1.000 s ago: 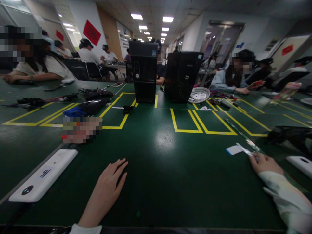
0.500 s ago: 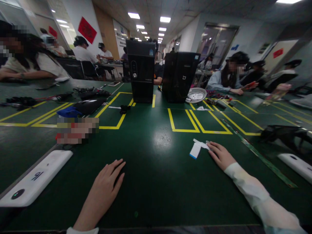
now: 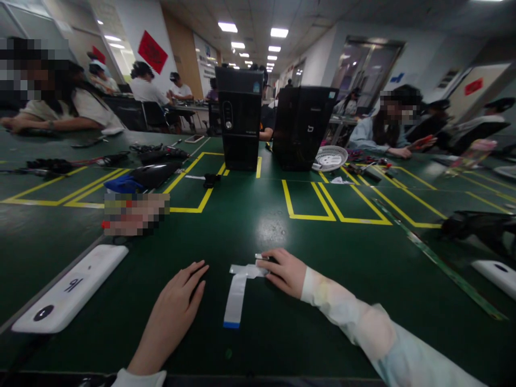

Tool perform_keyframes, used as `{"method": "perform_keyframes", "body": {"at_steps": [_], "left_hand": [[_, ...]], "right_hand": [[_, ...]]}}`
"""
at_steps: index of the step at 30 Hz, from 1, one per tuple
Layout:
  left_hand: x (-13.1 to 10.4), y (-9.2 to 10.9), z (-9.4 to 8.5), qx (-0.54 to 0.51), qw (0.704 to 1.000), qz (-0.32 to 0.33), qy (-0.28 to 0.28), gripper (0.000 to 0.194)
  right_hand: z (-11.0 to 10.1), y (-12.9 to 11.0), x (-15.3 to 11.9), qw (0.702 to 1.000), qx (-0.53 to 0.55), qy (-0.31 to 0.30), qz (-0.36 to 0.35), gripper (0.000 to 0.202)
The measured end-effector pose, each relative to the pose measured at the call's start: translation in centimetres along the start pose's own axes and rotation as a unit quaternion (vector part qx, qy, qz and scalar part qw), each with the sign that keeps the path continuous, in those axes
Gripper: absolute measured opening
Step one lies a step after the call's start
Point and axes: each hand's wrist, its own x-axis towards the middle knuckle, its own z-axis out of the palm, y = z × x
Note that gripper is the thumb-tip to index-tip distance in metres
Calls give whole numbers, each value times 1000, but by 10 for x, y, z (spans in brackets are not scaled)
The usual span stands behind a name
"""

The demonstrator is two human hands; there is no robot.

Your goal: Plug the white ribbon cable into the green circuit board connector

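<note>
A white flat ribbon cable (image 3: 235, 301) with a blue end strip lies folded on the green table, its long leg pointing toward me. My right hand (image 3: 284, 271) has the cable's right end under and between its fingertips; the thumb side is partly hidden. To the left of the cable, my left hand (image 3: 177, 303) rests palm down on the tabletop, fingers stretched out and slightly apart, holding nothing. A gap of bare table separates it from the cable.
A white elongated device (image 3: 72, 287) lies at the left and another white device (image 3: 497, 274) at the right. Two black computer towers (image 3: 241, 118) stand at the back beside a white basket (image 3: 331, 157). Yellow tape (image 3: 312, 217) marks the table. Other people sit around.
My right hand has moved left and toward me, bringing the ribbon cable from the right to the middle of the table. My left hand stays in place.
</note>
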Motion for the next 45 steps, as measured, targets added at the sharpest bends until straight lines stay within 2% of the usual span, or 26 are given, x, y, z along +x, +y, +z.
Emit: {"method": "perform_keyframes", "body": {"at_steps": [5, 9, 17, 19, 21, 23, 25, 27, 30, 31, 33, 36, 38, 41, 43, 45], "left_hand": [[1, -2, 0, -6, 1000, -9, -1, 47], [0, -2, 1, -3, 1000, -9, -4, 46], [1, -4, 3, -1, 1000, 0, -7, 49], [1, -2, 1, -3, 1000, -2, -4, 48], [1, -1, 0, -4, 1000, -4, 0, 47], [1, 0, -1, -5, 1000, -4, 3, 47], [0, 0, -1, -4, 1000, -3, 2, 47], [0, -2, 0, -2, 1000, -2, 0, 47], [-1, -5, 3, 3, 1000, 3, 0, 48], [-1, -5, 4, 5, 1000, 4, -1, 49], [-1, -6, 4, 5, 1000, 4, 0, 49], [-1, -4, 3, 3, 1000, 4, -2, 49], [-1, -3, 2, 4, 1000, 2, -5, 49], [0, -2, 0, 5, 1000, 0, -5, 49], [0, -1, 0, 3, 1000, 3, 1, 49], [1, -1, 1, 0, 1000, 7, 9, 48]], "right_hand": [[9, -28, 16, 999, 29, -39, -19, 38], [7, -34, 18, 998, 33, -48, -18, 38], [6, -34, 13, 996, 27, -77, -23, 49], [1, -27, 7, 996, 24, -77, -24, 54], [-10, -8, -2, 998, -3, -58, 5, 54], [-28, 25, -20, 994, -73, -11, 86, 51], [-49, 68, -51, 958, -174, 66, 217, 53], [-72, 113, -94, 884, -260, 121, 368, 58], [-103, 161, -170, 743, -300, 127, 585, 72], [-112, 170, -193, 719, -297, 126, 616, 77], [-125, 179, -232, 692, -286, 118, 653, 83], [-137, 183, -265, 693, -272, 105, 660, 77], [-140, 186, -275, 705, -270, 94, 649, 73], [-140, 192, -282, 721, -281, 85, 627, 77], [-138, 193, -285, 738, -293, 80, 603, 81], [-136, 187, -287, 771, -301, 73, 556, 82]]}}
